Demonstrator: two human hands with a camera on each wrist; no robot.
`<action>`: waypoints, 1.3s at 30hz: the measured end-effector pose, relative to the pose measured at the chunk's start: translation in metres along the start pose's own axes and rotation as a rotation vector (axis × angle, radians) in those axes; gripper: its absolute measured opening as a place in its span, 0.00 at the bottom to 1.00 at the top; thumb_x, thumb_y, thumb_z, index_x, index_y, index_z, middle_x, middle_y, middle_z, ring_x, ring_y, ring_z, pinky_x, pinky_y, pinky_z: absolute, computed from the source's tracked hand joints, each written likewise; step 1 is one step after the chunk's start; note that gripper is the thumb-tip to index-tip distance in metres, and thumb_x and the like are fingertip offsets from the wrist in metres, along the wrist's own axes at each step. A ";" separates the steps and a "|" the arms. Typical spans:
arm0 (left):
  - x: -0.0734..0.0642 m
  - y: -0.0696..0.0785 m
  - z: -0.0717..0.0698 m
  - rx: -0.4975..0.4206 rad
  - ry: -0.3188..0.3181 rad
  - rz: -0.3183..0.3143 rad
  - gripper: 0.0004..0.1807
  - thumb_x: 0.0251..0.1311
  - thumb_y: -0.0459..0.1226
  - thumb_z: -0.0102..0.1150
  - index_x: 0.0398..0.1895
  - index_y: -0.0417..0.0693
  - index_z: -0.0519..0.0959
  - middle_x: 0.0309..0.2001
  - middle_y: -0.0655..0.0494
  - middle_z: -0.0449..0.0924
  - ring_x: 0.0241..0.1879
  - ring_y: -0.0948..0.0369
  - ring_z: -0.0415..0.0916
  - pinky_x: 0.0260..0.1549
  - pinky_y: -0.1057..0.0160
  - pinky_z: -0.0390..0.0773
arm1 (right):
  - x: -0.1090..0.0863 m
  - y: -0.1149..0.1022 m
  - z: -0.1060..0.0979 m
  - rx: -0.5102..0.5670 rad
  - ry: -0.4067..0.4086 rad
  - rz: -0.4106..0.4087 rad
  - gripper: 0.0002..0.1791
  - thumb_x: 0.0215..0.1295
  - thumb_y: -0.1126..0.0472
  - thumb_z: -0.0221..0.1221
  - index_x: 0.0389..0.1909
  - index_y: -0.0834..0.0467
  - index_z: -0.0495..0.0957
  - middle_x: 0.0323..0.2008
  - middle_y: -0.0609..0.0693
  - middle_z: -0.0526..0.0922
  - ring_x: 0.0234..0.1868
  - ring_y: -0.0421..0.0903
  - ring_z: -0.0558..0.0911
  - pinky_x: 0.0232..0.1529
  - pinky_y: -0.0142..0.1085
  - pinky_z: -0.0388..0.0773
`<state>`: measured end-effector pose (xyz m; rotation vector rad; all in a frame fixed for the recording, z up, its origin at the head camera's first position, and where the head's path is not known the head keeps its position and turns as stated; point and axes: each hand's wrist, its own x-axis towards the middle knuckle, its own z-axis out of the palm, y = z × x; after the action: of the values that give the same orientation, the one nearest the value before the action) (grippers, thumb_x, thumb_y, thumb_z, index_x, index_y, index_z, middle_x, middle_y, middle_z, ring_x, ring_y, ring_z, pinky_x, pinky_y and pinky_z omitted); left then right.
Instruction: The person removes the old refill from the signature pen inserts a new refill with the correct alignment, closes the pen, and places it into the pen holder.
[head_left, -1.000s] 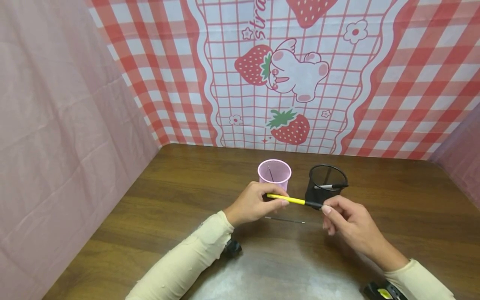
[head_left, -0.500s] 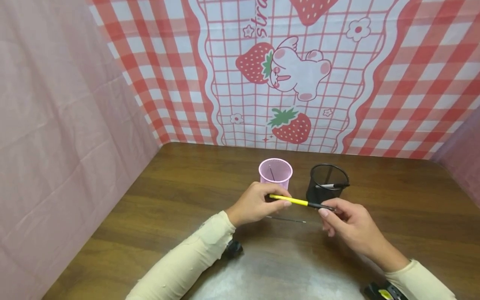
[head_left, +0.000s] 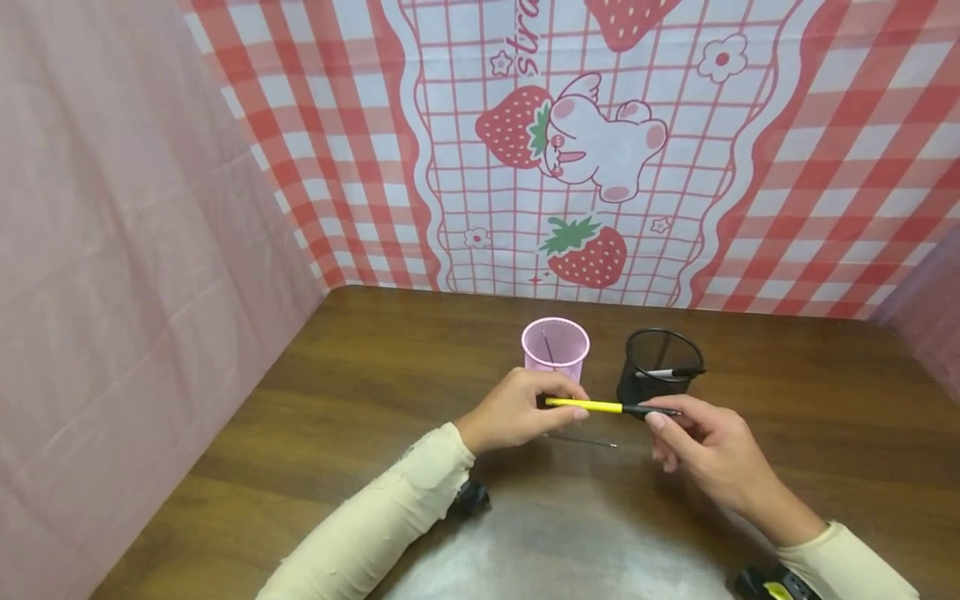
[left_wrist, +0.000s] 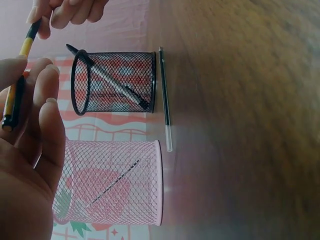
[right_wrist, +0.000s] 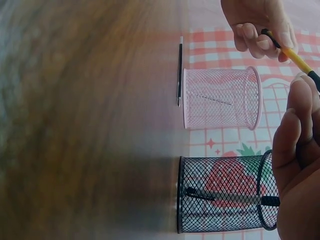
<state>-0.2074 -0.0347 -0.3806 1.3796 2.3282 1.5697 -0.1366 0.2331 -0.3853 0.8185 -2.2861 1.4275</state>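
Between both hands, above the table, is a yellow pen [head_left: 592, 406] with a black grip section, held almost level. My left hand [head_left: 521, 408] pinches its yellow rear end between thumb and fingers; a black clip shows there in the left wrist view. With thumb and forefinger, my right hand [head_left: 708, 446] pinches the black front section, and the dark tip shows past the fingertips. A thin ink refill [left_wrist: 166, 100], dark with a pale clear end, lies on the table beneath the pen.
Behind the left hand stands a pink mesh pen cup [head_left: 556, 333] with a thin dark refill [right_wrist: 212, 99] leaning inside. To its right, a black mesh pen cup [head_left: 637, 385] holds a white-and-black pen [left_wrist: 112, 82]. A checked strawberry cloth [head_left: 360, 150] hangs behind the wooden table [head_left: 300, 417].
The pen has levelled out from its slight downward slant to the right. More of its dark front end now shows past the right fingertips. Both hands keep hold.
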 end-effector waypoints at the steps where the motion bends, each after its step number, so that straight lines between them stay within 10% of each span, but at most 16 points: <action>1: 0.000 -0.001 0.001 -0.004 -0.007 -0.003 0.07 0.62 0.35 0.68 0.42 0.44 0.85 0.29 0.60 0.83 0.23 0.66 0.79 0.26 0.68 0.79 | -0.001 0.000 0.000 -0.002 0.002 0.005 0.15 0.65 0.79 0.58 0.47 0.61 0.80 0.18 0.44 0.77 0.17 0.40 0.76 0.21 0.31 0.75; 20: -0.001 -0.007 0.010 -0.056 -0.114 -0.062 0.09 0.63 0.31 0.66 0.45 0.39 0.83 0.30 0.48 0.84 0.25 0.57 0.82 0.27 0.68 0.79 | -0.005 -0.002 -0.009 -0.032 0.019 0.047 0.12 0.68 0.76 0.57 0.45 0.59 0.82 0.16 0.42 0.76 0.17 0.41 0.77 0.21 0.32 0.74; 39: -0.003 -0.009 -0.001 -0.089 -0.070 -0.141 0.08 0.62 0.32 0.67 0.44 0.41 0.84 0.31 0.48 0.84 0.26 0.49 0.83 0.26 0.63 0.82 | 0.003 -0.006 -0.014 -0.048 0.111 0.042 0.10 0.66 0.76 0.59 0.43 0.63 0.82 0.18 0.46 0.79 0.16 0.40 0.77 0.19 0.31 0.75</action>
<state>-0.2121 -0.0381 -0.3885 1.2027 2.2320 1.5389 -0.1360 0.2430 -0.3730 0.6638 -2.2575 1.3935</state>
